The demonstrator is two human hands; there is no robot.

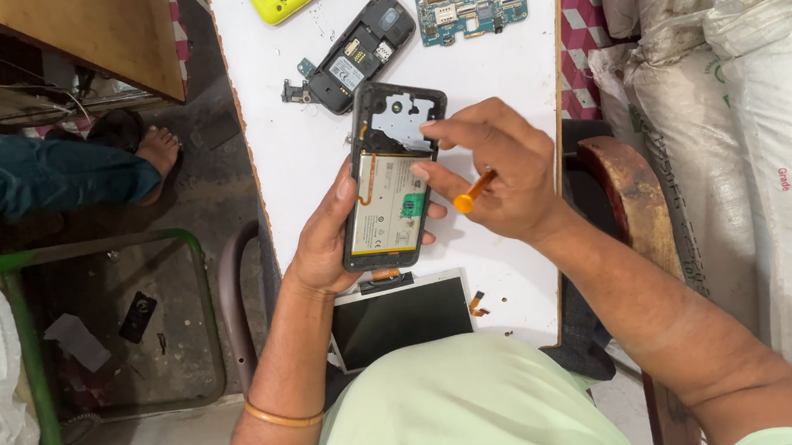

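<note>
Opened phone (391, 180): my left hand (326, 233) grasps its frame; my right hand (496, 177) pinches an orange-handled tool (474, 191) over it.

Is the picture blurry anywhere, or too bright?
Head view: even, soft light; the opened phone in the left hand is sharp, and so is the right hand with its orange-handled tool. The white table looks bright, nearly washed out. The edges bend slightly, like a wide lens.

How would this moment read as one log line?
left hand: holds opened phone | right hand: orange tool, fingers on phone | table: phone parts
</note>
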